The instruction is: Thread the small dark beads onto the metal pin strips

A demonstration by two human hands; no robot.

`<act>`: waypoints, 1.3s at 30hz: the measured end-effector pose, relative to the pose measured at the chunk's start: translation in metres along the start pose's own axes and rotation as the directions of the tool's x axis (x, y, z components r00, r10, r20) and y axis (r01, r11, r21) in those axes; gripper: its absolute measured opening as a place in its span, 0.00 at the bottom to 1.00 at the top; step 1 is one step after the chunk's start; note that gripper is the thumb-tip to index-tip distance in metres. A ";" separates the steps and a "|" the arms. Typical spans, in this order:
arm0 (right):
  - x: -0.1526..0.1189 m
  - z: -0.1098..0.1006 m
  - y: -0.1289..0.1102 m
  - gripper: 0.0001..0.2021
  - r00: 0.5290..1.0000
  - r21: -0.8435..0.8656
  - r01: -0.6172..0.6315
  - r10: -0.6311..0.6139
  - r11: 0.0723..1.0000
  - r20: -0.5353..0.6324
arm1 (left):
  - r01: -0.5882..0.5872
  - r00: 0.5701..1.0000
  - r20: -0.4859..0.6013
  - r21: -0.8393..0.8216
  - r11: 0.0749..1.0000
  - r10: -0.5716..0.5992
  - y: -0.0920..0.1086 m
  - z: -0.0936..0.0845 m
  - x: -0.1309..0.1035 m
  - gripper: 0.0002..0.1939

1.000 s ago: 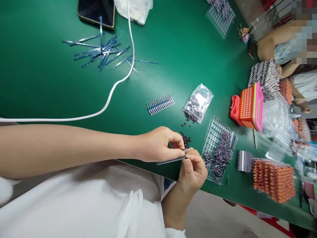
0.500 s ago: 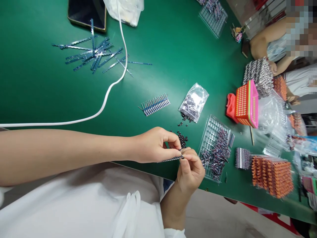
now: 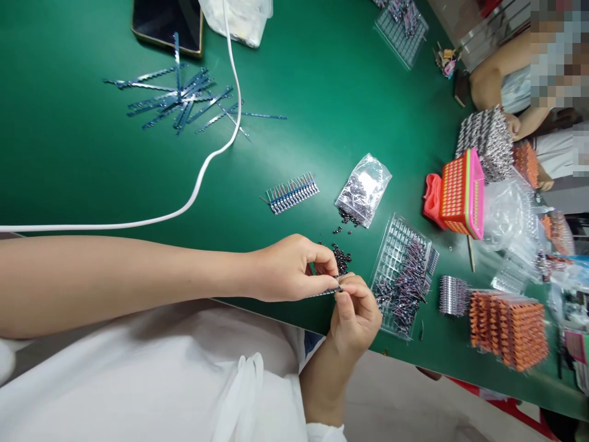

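My left hand reaches in from the left with its back up, thumb and forefinger pinching a narrow strip lined with small parts. At the strip's right end, my right hand has thumb and forefinger pressed together around a tiny dark piece, mostly hidden by the fingertips. Just behind the hands lies a loose pile of small black beads. A second strip, with a row of thin wire leads, rests farther back. Right of my hands is a clear plastic tray heaped with small wire-leaded parts.
A clear bag of black beads spills some onto the green table. Blue metal strips lie scattered at the upper left, crossed by a white cable. Orange stacks and a basket stand right; another person sits beyond.
The view has shifted slightly, moving the table items a little rightward. Less of the strip shows below my left hand. Both hands keep their pinch at nearly the same place.
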State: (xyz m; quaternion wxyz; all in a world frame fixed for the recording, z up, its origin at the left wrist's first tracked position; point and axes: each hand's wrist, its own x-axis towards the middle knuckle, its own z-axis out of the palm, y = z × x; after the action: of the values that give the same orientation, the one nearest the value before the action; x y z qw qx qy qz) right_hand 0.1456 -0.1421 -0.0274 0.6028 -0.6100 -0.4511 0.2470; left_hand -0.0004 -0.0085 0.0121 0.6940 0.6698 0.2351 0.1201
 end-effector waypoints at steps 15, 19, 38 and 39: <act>-0.001 -0.009 0.003 0.04 0.955 0.143 -0.271 0.247 0.952 0.164 | 0.028 0.997 0.079 -0.014 1.000 -0.026 0.002 -0.004 0.001 0.07; -0.001 -0.009 0.003 0.03 0.951 0.147 -0.285 0.260 0.947 0.169 | 0.027 0.997 0.068 0.014 1.000 -0.028 -0.001 -0.001 0.001 0.08; -0.001 -0.005 0.002 0.02 0.951 0.216 -0.300 0.271 0.929 0.151 | -0.009 0.999 0.045 0.040 0.999 0.008 -0.005 0.001 0.001 0.07; 0.000 -0.005 0.002 0.02 0.950 0.206 -0.303 0.276 0.931 0.148 | -0.008 0.999 0.044 0.035 0.999 0.006 -0.005 0.001 0.001 0.07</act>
State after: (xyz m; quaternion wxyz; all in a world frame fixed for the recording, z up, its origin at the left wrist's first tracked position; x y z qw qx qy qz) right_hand 0.1501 -0.1447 -0.0286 0.5980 -0.5818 -0.3595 0.4180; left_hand 0.0004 -0.0095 0.0072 0.6866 0.6854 0.2194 0.1035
